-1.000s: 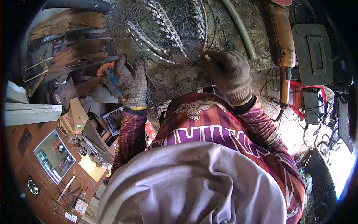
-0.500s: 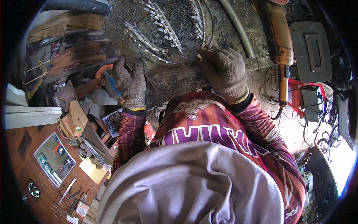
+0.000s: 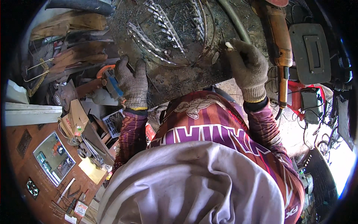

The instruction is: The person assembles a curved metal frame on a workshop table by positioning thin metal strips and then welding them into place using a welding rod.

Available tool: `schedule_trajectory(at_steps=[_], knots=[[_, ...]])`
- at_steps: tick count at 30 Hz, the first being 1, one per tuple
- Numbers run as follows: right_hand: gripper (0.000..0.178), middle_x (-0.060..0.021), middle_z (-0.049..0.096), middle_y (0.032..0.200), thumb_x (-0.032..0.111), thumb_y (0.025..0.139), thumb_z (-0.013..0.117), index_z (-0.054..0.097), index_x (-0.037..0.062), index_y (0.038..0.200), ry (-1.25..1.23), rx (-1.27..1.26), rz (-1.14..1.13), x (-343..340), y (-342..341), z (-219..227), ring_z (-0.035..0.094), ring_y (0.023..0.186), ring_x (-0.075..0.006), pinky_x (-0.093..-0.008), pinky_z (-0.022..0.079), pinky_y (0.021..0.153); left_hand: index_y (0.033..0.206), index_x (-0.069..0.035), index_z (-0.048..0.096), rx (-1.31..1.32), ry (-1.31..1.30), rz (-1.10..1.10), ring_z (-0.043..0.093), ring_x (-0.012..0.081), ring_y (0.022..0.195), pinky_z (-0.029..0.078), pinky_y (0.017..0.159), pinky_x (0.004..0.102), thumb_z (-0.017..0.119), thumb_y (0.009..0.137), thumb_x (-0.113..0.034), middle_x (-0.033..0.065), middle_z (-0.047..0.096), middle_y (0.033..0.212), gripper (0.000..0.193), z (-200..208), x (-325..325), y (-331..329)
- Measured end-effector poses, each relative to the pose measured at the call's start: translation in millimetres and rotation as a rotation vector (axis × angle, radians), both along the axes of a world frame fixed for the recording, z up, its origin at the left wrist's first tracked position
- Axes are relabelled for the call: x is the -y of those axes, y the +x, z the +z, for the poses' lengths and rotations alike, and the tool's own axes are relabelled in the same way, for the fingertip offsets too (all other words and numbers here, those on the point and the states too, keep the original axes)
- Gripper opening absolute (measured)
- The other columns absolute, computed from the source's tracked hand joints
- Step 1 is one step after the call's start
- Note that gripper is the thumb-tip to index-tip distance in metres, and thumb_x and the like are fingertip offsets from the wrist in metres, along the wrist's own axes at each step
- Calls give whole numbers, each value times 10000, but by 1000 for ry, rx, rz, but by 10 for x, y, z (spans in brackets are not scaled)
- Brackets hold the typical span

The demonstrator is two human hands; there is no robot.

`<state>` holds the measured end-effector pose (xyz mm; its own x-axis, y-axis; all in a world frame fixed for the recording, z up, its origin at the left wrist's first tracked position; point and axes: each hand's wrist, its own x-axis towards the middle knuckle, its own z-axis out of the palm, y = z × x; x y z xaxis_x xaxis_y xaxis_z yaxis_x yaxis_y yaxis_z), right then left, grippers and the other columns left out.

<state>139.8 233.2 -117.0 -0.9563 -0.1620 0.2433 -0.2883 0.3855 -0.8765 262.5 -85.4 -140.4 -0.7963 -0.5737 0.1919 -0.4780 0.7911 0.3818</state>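
In a grey-brown knit glove, my right hand [image 3: 249,69] pinches a small white stick like chalk [image 3: 229,45] over the right part of the dark worktable [image 3: 179,82]. My left hand [image 3: 132,80], gloved the same way, rests at the table's near left edge with two fingers apart; its other fingers are hard to make out. Between and beyond the hands lies a metal piece of thin curved rod [image 3: 164,61] bearing white marks. Within it stand rows of short slanted bars, a middle row [image 3: 164,24] and a right row [image 3: 198,20], also whitened.
An orange power tool [image 3: 281,41] lies at the right beside a dark welding mask [image 3: 310,54]. A thick metal pipe [image 3: 235,20] crosses the table's far right. Near my left hand is an orange and blue tool [image 3: 112,82]. A brown board [image 3: 22,156] with hand tools is lower left.
My right hand has moved right, away from the curved rod, with the white stick still pinched. The left hand stays almost where it was.
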Motion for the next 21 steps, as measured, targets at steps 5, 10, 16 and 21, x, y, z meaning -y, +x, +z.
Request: schedule_trajectory(at_steps=[5,10,16,21], knots=[[213,-123,782,931,146,908,802,779,38,1090,-91,14,-47,25,-290,107,745,828,-154,-292,584,751,1391,33,545,-20,49,-40,510,415,1341,389,1149,507,763,936,-335,259,557,1405,625,39,-16,7],[289,-112,781,993,257,938,778,765,38,1127,-38,-2,44,95,-770,245,746,897,-178,-308,575,816,1403,-13,590,-31,-10,-35,543,384,1340,404,1137,465,736,944,-411,218,601,1427,625,65,-42,-15],[292,-84,770,1042,267,942,770,770,60,1147,-6,-36,222,358,-1381,250,722,958,-176,-313,550,869,1430,19,517,24,83,-6,471,424,1385,372,1169,511,746,950,-365,260,514,1460,656,75,-41,-55],[376,-88,784,980,470,931,725,794,155,1125,174,5,273,521,-1602,141,750,910,-271,-387,578,826,1397,20,552,-15,-9,-54,502,414,1335,386,1146,501,755,938,-337,244,547,1398,616,-9,9,-33]])
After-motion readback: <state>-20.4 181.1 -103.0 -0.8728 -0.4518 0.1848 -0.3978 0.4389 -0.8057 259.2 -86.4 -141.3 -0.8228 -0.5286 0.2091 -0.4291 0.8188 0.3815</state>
